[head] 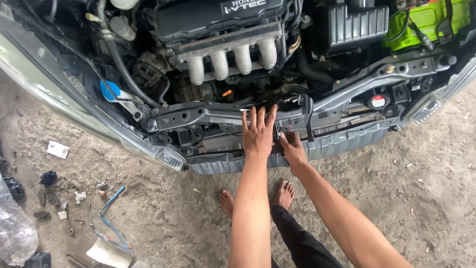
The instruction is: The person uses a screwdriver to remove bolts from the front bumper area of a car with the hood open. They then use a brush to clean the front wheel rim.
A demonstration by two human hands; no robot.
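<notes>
I look down into a car's open engine bay with the front bumper off. My left hand [258,131] lies flat, fingers apart, on the grey front crossmember [198,115] at its middle. My right hand [292,148] sits just right of it and lower, fingers curled around a small dark part by the hood latch bracket [308,116]; what it grips is too small to tell. Behind the crossmember are the silver intake manifold pipes [233,59] and the black engine cover [218,17]. My bare feet [258,198] stand on the concrete below.
A green battery [426,20] sits at the back right, a red radiator cap [378,101] right of my hands, a blue cap [109,91] at left. On the ground at left lie small parts, a bent blue rod [110,201], a clear plastic bag [15,233].
</notes>
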